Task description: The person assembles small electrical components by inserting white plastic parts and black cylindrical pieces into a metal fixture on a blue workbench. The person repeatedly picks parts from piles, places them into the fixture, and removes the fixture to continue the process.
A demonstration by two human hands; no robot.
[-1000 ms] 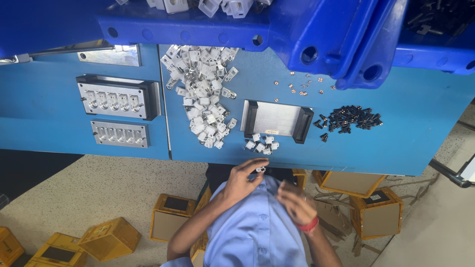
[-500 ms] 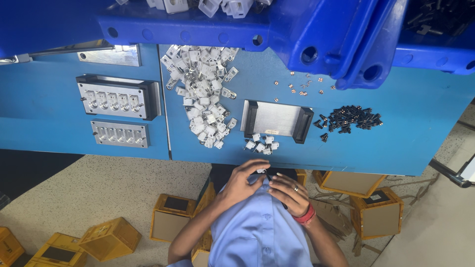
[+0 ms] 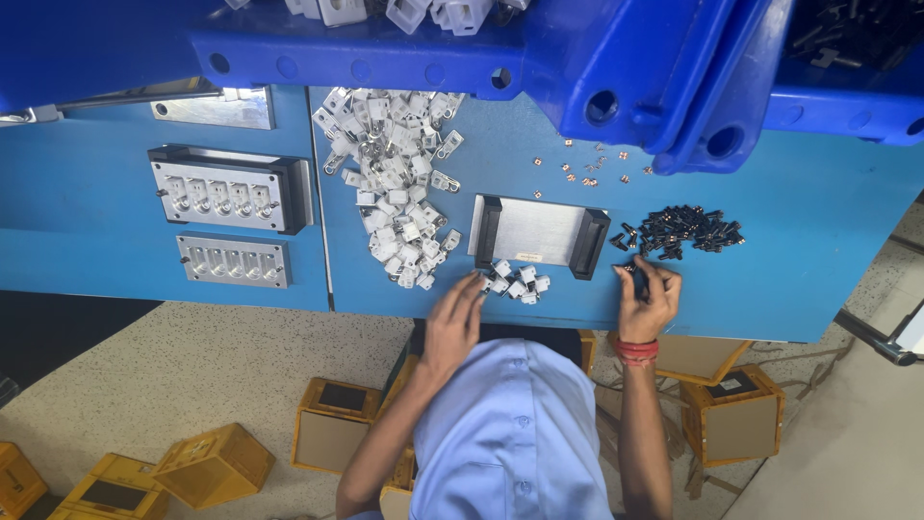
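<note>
A wide blue worktable (image 3: 789,260) fills the view from above, and a small metal tray (image 3: 539,231) with black end pieces serves as the landmark near its front edge. Beyond the tray, large blue bins (image 3: 616,67) overhang the table; the one above and to the left of it holds white plastic housings (image 3: 433,12), and the one far to the right holds dark parts too blurred to name. The tray itself lies bare. To its left spreads a long heap of white clips (image 3: 395,193); further left sit two metal fixture blocks (image 3: 226,193) with rows of round sockets. Right of the tray lies a pile of small black parts (image 3: 688,229), and behind it a scatter of tiny copper pieces (image 3: 592,169). The right hand (image 3: 647,300) rests at the near edge of the black pile, fingers pinched narrow on what seems one black part. The left hand (image 3: 452,323) reaches, fingers loosely spread, to a small cluster of white pieces (image 3: 515,281) just in front of the tray; whether it grips one I cannot tell. Judging from this, picking singly from each pile's edge would keep the heaps from scattering. Yellow boxes (image 3: 332,433) stand on the floor below.
</note>
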